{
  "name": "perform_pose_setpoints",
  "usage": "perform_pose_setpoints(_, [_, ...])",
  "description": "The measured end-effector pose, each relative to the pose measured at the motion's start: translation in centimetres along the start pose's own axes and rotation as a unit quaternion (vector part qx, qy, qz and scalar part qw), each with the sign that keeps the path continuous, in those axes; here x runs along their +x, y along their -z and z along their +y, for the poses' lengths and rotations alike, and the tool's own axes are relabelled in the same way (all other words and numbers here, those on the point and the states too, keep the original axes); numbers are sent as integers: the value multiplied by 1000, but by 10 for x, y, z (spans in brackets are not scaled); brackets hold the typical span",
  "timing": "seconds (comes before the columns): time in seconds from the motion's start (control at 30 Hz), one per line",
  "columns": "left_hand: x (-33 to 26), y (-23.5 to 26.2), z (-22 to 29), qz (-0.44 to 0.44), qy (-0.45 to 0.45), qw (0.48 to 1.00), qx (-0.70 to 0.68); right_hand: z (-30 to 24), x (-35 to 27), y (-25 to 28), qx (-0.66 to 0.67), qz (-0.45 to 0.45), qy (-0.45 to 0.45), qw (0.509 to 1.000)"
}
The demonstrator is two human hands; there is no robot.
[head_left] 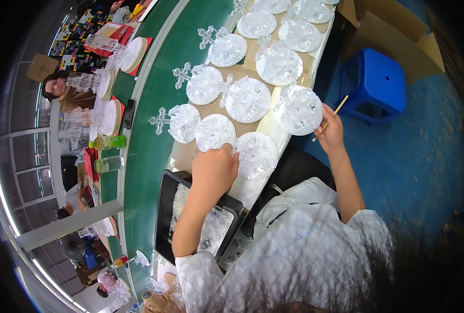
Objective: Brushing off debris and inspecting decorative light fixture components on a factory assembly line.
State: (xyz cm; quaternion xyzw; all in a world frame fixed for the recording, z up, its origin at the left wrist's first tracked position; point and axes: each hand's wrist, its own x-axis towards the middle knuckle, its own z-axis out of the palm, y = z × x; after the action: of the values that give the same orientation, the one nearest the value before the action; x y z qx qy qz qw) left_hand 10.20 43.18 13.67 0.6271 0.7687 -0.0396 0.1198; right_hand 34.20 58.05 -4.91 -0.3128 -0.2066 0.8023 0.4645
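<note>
Left hand: the left hand (214,168) is curled, with its fingers down on a round clear plastic disc (214,132) near the front edge of the brown worktop (252,128). I cannot tell if it grips the disc or only presses on it.
Right hand: the right hand (330,129) is closed around a thin wooden stick (332,116). It sits at the right edge of the worktop, just beside another clear disc (299,109).
Discs: many round clear plastic discs lie flat in rows on the worktop. One clear disc (257,155) lies just to the right of the left hand, between the two hands.
Crosses: small clear plastic crosses (160,120) stick out from the discs on the left, over the green belt (143,156).
Tray: a black tray (165,208) of small clear bits sits under the left forearm.
Stool: a blue plastic stool (377,83) stands on the floor, well apart from the right hand.
</note>
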Motion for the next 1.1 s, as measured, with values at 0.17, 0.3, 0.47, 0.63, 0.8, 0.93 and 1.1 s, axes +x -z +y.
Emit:
perform_pose_setpoints(0.17, [1, 31, 6, -28, -13, 999, -21, 1, 1, 4, 0, -3, 2, 1000])
perform_pose_setpoints(0.3, [34, 62, -8, 41, -28, 996, -74, 0, 1, -1, -10, -10, -2, 1000])
perform_pose_setpoints(0.47, [104, 53, -21, 81, 22, 996, 36, -2, 1, -4, -34, -28, 0, 999])
perform_pose_setpoints(0.63, [133, 34, -28, 48, 11, 999, 19, -8, -2, -8, -76, -23, -21, 997])
perform_pose_setpoints(0.8, [139, 24, -32, 77, 11, 997, 19, -10, 1, -7, -117, -24, -41, 992])
perform_pose_setpoints(0.93, [140, 23, -34, 85, 10, 996, 23, -12, -2, -19, -127, 16, -30, 991])
perform_pose_setpoints(1.1, [142, 20, -39, 105, 17, 994, 13, -11, -5, -19, -197, 46, 13, 979])
